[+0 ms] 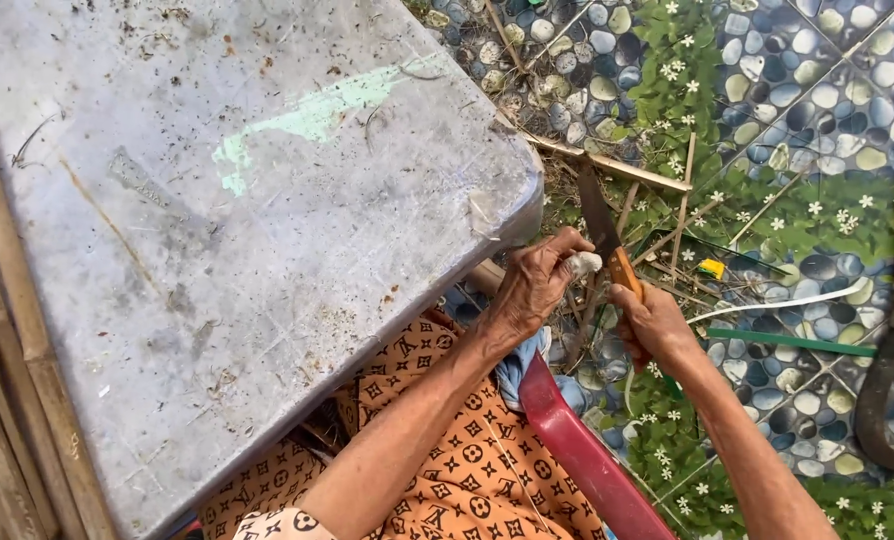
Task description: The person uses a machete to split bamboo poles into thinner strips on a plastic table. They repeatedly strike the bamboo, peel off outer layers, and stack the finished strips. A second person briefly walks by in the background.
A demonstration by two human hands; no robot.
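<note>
My right hand [655, 322] grips the orange wooden handle of a knife [601, 220], its dark blade pointing up and away. My left hand [533, 288] is closed just left of the handle; its thumb tip is wrapped in pale cloth and rests near the blade's base. A thin bamboo sliver [587, 318] runs down between the two hands, and the left hand seems to pinch it, though the fingers hide the contact. Both hands hover over my lap, clothed in orange patterned fabric [467, 470].
A worn grey table top [217, 220] fills the left. Bamboo poles [7, 330] lean along its left edge. Bamboo strips [617, 168] litter the pebble-and-flower patterned floor [797, 100]. A red curved piece [587, 460] lies by my lap. A dark curved bar [892, 330] stands at right.
</note>
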